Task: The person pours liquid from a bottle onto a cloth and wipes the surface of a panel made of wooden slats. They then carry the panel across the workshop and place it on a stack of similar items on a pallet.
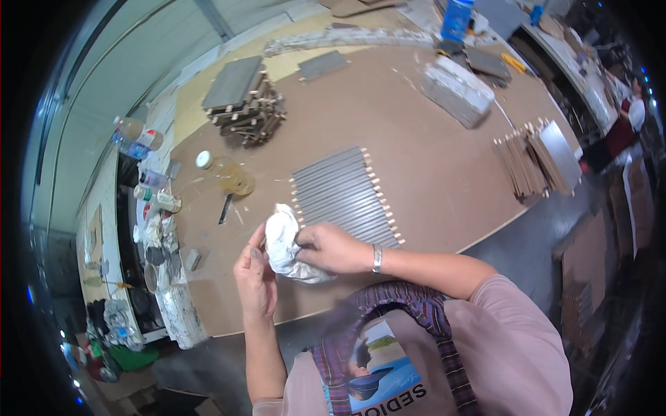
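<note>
Both hands — left hand (255,277), right hand (331,247) — grip a white rag (284,244) over the tabletop (430,173), beside grey slats (343,195).

Your single head-worn fisheye looks steeply down onto the brown wooden worktable (430,173), close above your forearms; edges bow outward.

A row of grey slats with pale wooden pegs (345,197) lay flat on the brown board surface (430,166), with a clear plastic bottle of yellowish liquid (225,173) on its side to their left. Further back stood a dark stack of grey panels on wooden sticks (244,102) and a grey wrapped block (458,90). A leaning bundle of thin wooden-edged panels (538,161) rested near the right edge.
</note>
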Demonstrator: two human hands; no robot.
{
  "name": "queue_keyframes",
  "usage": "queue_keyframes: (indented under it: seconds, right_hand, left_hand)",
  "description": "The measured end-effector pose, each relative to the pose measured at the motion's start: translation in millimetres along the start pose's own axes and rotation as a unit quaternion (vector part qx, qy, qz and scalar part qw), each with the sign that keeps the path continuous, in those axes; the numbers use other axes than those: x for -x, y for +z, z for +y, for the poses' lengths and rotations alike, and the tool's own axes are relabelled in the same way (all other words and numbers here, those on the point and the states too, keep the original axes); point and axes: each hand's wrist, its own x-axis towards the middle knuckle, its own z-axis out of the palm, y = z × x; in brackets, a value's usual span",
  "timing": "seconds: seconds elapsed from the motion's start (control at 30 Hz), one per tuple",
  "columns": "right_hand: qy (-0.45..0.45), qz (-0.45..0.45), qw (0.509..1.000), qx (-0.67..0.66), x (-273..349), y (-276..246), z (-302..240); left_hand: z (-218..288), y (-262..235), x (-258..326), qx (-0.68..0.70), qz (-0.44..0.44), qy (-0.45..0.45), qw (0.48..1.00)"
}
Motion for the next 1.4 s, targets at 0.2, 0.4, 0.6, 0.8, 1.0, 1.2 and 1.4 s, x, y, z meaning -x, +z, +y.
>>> queue_keyframes:
  seconds: [0.2,0.4,0.6,0.8,1.0,1.2,1.4]
  right_hand:
    - [0.065,-0.035,0.969,-0.235,-53.5,7.0,-27.1]
    - [0.114,0.073,0.955,-0.264,-94.9,5.6,-19.4]
    - [0.098,0.071,0.981,-0.152,-121.6,-0.1,-28.5]
    - [0.016,0.15,0.966,0.212,-126.9,13.4,-29.9]
    - [-0.134,0.023,0.883,0.45,-110.2,53.9,-42.1]
    - [-0.083,-0.077,0.922,0.369,-112.4,50.9,-46.3]
    - [-0.147,-0.084,0.874,0.456,-118.8,63.2,-36.3]
  left_hand:
    - [-6.6,-65.5,18.3,-0.191,0.071,0.018,0.979]
    - [1.6,-155.9,33.9,-0.182,0.213,0.091,0.956]
    - [42.1,-168.0,54.3,-0.04,0.197,0.162,0.966]
    - [56.8,-133.3,39.0,0.126,0.138,0.137,0.973]
    - [58.8,-129.8,19.3,0.136,0.091,0.118,0.979]
    - [55.7,-130.0,9.0,0.142,0.086,0.101,0.981]
    - [55.2,-123.8,-0.7,0.162,0.097,0.096,0.977]
